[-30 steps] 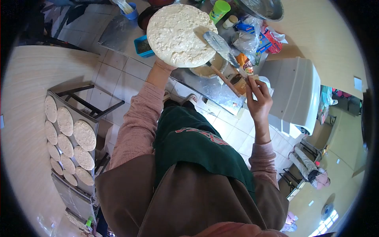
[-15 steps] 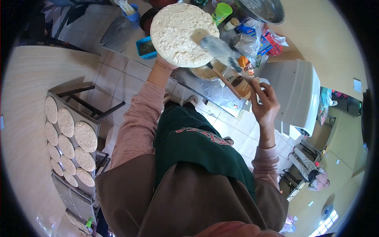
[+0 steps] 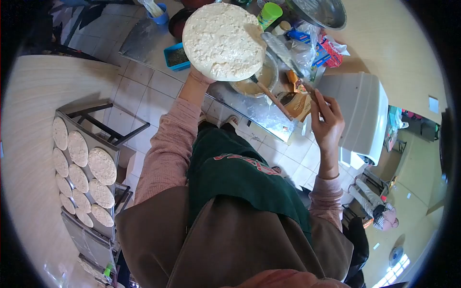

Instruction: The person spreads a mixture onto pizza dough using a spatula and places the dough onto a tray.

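Note:
My left hand (image 3: 202, 76) holds up a round disc (image 3: 223, 42) spread with a lumpy, cream-white mixture. Its fingers are hidden beneath the disc. My right hand (image 3: 328, 117) is closed around the handle of a palette knife (image 3: 283, 54), whose blade is smeared with white and sits just right of the disc's edge. Below the disc stands a metal bowl (image 3: 272, 78) of pale mixture. A second tool with a wooden handle (image 3: 274, 100) rests across the bowl's rim. Beside it lies a brown and cream packet (image 3: 298, 104).
The metal table (image 3: 144, 43) also carries a blue tub of dark bits (image 3: 176, 57), a green cup (image 3: 270, 15), a jar (image 3: 282, 28), plastic bags and a large pan (image 3: 321, 12). A white chest (image 3: 362, 113) stands right. Several coated discs (image 3: 102, 165) lie on a left table. People are at lower right.
The palette knife has moved right, off the disc's surface to beside its edge, along with my right hand. My left hand and the disc stay nearly still. A dark-clothed person appears at lower right.

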### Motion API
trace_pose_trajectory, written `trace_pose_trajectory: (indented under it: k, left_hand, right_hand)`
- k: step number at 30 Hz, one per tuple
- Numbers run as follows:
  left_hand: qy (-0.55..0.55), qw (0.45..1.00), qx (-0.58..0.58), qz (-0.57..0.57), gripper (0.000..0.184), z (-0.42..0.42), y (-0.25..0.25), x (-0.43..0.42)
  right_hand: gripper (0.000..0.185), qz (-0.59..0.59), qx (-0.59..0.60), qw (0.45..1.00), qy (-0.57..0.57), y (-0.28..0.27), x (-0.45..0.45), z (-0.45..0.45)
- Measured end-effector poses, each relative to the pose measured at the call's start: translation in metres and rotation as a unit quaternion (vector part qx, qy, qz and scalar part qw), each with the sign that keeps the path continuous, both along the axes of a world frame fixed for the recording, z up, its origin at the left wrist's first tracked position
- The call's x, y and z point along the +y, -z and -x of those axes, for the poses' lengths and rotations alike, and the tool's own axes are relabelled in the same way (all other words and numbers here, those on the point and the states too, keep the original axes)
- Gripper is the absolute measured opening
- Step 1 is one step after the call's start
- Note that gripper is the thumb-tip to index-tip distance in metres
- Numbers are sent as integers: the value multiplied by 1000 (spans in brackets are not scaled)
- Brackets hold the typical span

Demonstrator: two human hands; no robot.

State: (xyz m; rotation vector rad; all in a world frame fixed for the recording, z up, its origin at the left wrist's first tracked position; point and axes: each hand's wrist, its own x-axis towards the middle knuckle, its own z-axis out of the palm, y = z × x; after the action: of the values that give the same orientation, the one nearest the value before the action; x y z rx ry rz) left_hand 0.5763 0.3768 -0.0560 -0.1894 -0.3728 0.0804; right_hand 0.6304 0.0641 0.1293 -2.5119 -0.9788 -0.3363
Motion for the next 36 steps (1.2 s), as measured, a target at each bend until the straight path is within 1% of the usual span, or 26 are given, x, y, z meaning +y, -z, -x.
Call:
trace_pose_trajectory:
  k: [1,3,5,7,8,9,11,15,17,18,19,22,23,24,25,27,29,30,31,33,35,36]
  left_hand:
    - [6,1000,-3,6,72,-1,0,-1]
    - [-1,1000,4,12,72,-2,1,-2]
    - [-11,1000,11,17,72,-2,2,-1]
    - [-16,999,-11,51,72,-3,6,-2]
    - [-17,998,-10,52,72,-3,8,-2]
    - [-27,999,-10,35,71,-5,10,-2]
    - [-38,999,-12,19,71,-8,11,-3]
    - [-49,997,5,50,71,-15,8,-9]
    - [-51,997,5,63,72,-21,-1,-16]
    - [-130,979,148,-59,72,-23,-12,-21]
    - [-204,920,285,-178,72,-24,-22,-25]
    - [-186,930,281,-145,73,-26,-39,-27]
    - [-186,930,281,-145,73,-27,-29,-25]
    - [-122,981,146,-32,73,-28,-15,-20]
    - [-53,995,6,83,73,-30,-1,-17]
    - [-48,995,16,88,73,-32,4,-16]
    - [-44,994,26,93,73,-33,1,-19]
    - [-114,982,146,-29,73,-34,-12,-24]
    - [-180,937,259,-150,73,-35,-20,-27]
    - [-190,934,264,-148,73,-38,-21,-29]
    - [-202,930,272,-145,73,-36,-15,-27]
    - [-143,978,148,-45,72,-36,-9,-23]
  right_hand:
    - [30,1,-1,1000,1,0,2,3]
    - [31,75,-43,995,-52,2,3,7]
    - [30,87,-23,994,-57,-1,-4,12]
    - [28,86,33,995,-37,-6,-12,14]
    - [28,60,52,996,-36,-7,-14,13]
    - [28,62,52,996,-36,-7,-13,14]
    - [30,-46,150,988,4,-8,-7,16]
    - [32,-53,114,992,-5,2,6,23]
    - [32,-15,95,995,26,15,6,32]
    - [31,13,69,997,29,22,6,38]
    - [29,50,19,999,6,26,6,45]
    - [29,25,54,998,-5,27,2,66]
    - [29,25,54,998,-5,28,-2,66]
    - [29,-8,63,998,-5,31,-7,64]
    - [30,-41,72,997,-4,31,-12,62]
    - [30,-33,87,996,19,27,-12,55]
    - [30,-43,35,998,32,28,-7,45]
    - [31,-48,31,998,32,30,-4,44]
    - [31,-49,31,998,34,31,-5,45]
    - [31,12,0,1000,-4,36,-7,49]
    - [31,8,12,1000,1,44,-19,49]
    - [31,0,22,1000,17,45,-24,48]
